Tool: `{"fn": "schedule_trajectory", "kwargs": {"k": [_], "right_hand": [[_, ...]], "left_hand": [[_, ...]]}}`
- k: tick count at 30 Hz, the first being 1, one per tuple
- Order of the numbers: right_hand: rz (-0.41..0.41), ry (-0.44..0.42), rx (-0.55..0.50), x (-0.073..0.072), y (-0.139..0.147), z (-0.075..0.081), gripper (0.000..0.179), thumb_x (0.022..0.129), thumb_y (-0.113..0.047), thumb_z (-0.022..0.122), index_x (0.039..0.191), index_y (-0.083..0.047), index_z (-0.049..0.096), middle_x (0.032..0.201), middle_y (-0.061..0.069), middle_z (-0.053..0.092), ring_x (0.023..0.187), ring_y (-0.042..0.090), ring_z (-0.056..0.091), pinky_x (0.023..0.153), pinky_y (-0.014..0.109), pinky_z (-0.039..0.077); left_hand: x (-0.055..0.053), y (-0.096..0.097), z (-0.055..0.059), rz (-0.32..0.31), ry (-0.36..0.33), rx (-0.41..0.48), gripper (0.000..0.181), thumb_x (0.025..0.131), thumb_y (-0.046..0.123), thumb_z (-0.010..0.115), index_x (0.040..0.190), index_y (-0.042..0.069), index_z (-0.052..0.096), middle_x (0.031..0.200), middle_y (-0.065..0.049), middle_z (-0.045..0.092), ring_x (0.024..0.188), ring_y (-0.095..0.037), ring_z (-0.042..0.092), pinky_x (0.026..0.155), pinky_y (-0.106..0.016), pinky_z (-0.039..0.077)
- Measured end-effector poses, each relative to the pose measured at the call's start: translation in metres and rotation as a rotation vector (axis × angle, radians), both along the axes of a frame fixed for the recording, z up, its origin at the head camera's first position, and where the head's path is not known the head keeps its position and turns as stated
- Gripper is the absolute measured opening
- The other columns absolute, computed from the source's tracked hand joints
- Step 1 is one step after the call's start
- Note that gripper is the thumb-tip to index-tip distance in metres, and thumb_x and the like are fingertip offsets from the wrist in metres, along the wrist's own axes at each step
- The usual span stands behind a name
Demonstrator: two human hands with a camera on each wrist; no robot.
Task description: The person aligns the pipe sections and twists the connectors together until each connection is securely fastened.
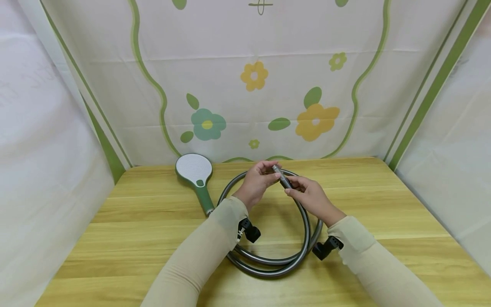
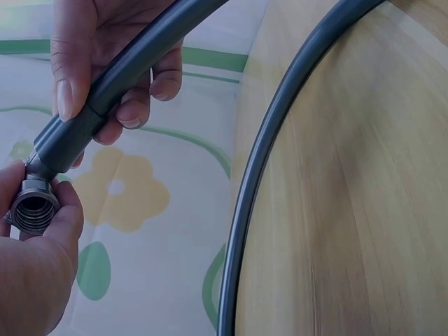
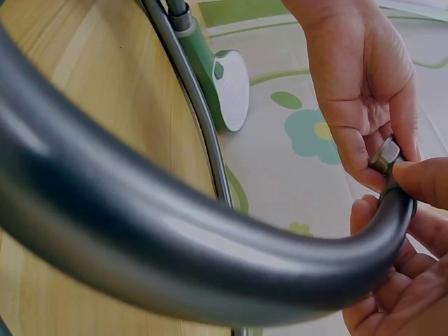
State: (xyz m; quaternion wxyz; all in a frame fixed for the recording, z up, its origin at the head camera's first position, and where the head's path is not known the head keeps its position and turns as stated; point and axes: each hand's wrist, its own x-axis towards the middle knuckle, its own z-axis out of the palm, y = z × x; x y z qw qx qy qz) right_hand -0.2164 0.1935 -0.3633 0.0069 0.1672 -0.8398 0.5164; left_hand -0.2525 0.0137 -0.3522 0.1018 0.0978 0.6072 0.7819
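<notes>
A grey shower hose (image 1: 306, 226) lies coiled on the table, its free end raised off it. My left hand (image 1: 255, 185) pinches the silver threaded nut (image 2: 35, 185) at that end; the nut's open mouth shows in the left wrist view. Just behind the nut, my right hand (image 1: 312, 199) grips the dark sleeve (image 2: 66, 140) of the hose between thumb and fingers. A green shower head (image 1: 203, 198) with a white spray face lies to the left of the coil. Its handle end meets a hose fitting near my left forearm, which partly hides the joint.
The wooden table (image 1: 134, 238) ends at a flower-printed cloth (image 1: 230, 94) at the back. White cloth walls (image 1: 50, 140) stand on both sides. A black wrist camera mount (image 1: 251, 232) hangs below my left wrist, another (image 1: 326, 248) below my right.
</notes>
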Motion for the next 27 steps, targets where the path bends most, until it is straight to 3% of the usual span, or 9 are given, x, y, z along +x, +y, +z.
{"fn": "schedule_trajectory", "kwargs": {"k": [11, 27], "right_hand": [[0.043, -0.09, -0.058, -0.0036, 0.004, 0.0015, 0.042, 0.095, -0.016, 0.063, 0.131, 0.002, 0.055, 0.101, 0.017, 0.064, 0.089, 0.026, 0.066, 0.079, 0.033, 0.051], [0.09, -0.191, -0.099, -0.0065, 0.0089, 0.0027, 0.047, 0.094, -0.023, 0.064, 0.133, 0.002, 0.054, 0.1, 0.015, 0.063, 0.091, 0.021, 0.065, 0.085, 0.034, 0.049]], "left_hand": [[-0.0001, -0.001, 0.003, -0.013, -0.01, 0.007, 0.039, 0.091, -0.006, 0.06, 0.129, 0.001, 0.056, 0.129, -0.012, 0.058, 0.112, -0.021, 0.057, 0.098, -0.034, 0.049], [-0.0007, -0.0017, 0.0045, -0.017, -0.023, 0.028, 0.038, 0.091, -0.008, 0.06, 0.128, -0.002, 0.055, 0.13, -0.016, 0.056, 0.109, -0.021, 0.059, 0.098, -0.036, 0.049]]}}
